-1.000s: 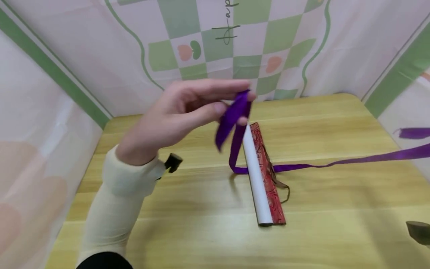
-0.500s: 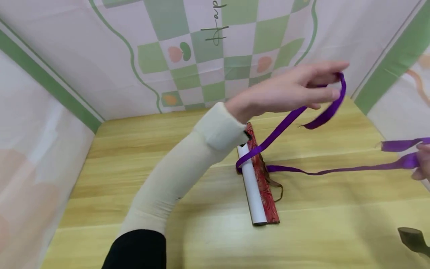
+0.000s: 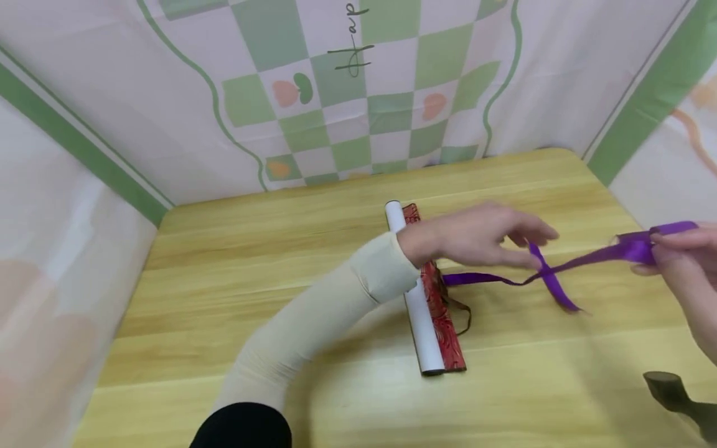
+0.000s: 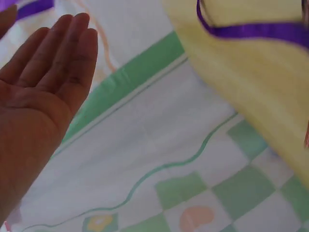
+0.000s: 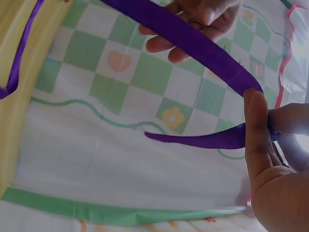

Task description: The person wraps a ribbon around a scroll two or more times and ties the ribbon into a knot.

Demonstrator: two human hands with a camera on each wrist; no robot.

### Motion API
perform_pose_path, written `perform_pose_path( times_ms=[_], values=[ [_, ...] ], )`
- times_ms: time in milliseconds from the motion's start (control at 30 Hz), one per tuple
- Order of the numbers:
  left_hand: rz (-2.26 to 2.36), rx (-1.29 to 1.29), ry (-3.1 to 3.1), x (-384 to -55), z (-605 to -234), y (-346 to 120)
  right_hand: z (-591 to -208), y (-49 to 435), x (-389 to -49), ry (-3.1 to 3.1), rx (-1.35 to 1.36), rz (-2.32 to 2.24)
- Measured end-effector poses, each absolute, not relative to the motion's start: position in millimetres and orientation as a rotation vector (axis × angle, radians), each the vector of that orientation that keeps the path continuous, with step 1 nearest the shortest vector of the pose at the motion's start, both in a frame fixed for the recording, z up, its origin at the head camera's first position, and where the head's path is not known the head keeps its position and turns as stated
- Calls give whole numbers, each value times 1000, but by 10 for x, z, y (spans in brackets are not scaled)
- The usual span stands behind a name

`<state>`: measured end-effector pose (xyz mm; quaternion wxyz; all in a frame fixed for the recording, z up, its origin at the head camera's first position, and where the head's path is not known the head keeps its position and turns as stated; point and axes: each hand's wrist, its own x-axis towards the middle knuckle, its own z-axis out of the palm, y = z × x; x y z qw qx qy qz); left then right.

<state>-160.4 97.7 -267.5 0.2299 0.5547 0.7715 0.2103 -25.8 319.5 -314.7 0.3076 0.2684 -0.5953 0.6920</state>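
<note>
A white rolled scroll (image 3: 424, 336) with a red patterned strip (image 3: 445, 326) along its right side lies on the wooden table. A purple ribbon (image 3: 470, 278) runs rightward from it to my right hand (image 3: 691, 261), whose thumb and fingers pinch it near a loose end. My left hand (image 3: 487, 233) is above the table, just right of the scroll. Its fingers look straight in the left wrist view, with no ribbon seen between them. The ribbon's other end (image 3: 557, 291) hangs beside its fingertips and crosses the stretched length. My left forearm hides the scroll's middle.
A thin brown cord (image 3: 462, 308) loops out from the red strip. At the lower right is a dark, blurred object (image 3: 669, 392), perhaps part of the wrist camera gear. Printed fabric (image 3: 347, 124) in green and white hangs behind the table.
My left hand swings right across the scroll with a ribbon end, then lowers, and that end drops from its fingers. My right hand comes further into view, holding the other end.
</note>
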Motion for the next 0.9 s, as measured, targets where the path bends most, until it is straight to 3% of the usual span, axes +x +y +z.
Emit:
perform_pose_path(
  times_ms=[333, 633, 900],
  values=[
    [1031, 1386, 2172, -1399, -2872, 1026, -3046, 3031, -427, -1445, 626, 1938],
    [1755, 1033, 1964, -1780, -2662, 622, -3114, 3070, -408, -1935, 463, 1534],
    [2184, 690, 1951, -2129, -2540, -167, -3176, 3026, -425, -2174, 381, 1184]
  ],
)
